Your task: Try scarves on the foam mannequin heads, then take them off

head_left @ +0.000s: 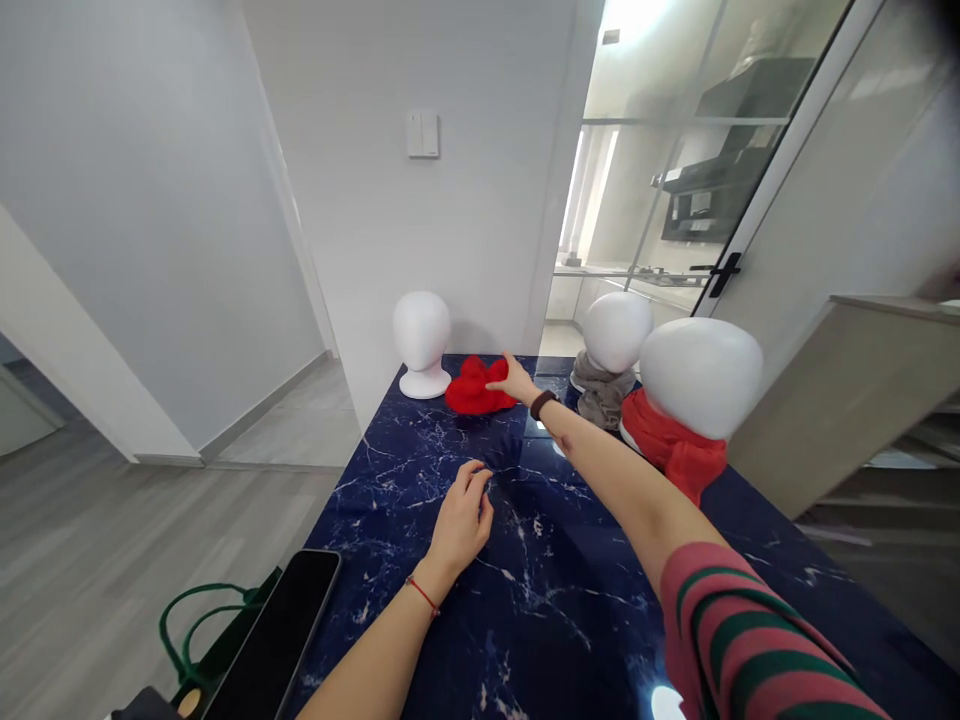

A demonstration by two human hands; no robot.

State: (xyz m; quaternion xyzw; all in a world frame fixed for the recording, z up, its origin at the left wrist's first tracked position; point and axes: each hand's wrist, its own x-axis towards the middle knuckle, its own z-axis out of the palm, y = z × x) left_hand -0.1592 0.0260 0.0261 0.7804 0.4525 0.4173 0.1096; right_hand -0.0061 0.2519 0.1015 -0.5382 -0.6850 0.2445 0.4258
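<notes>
A bunched piece of soft red fabric [474,388] lies at the far end of the dark blue marbled table [420,470]; its kind cannot be made out. My right hand [516,380] reaches to its right side, thumb and forefinger apart, the thumb over the fabric. Whether the other fingers touch it is hidden. Closer to me, my left hand [461,515] hovers at or just above the tabletop, fingers loosely bent and apart, holding nothing. Just left of the fabric stands a bare white mannequin head [422,335].
At the right stand two more mannequin heads, one wearing a grey scarf [604,395], the nearer one a red scarf [667,440]. A black phone or tablet [277,630] and a green-handled bag [225,625] are at the lower left. A wall and glass door [637,190] are behind.
</notes>
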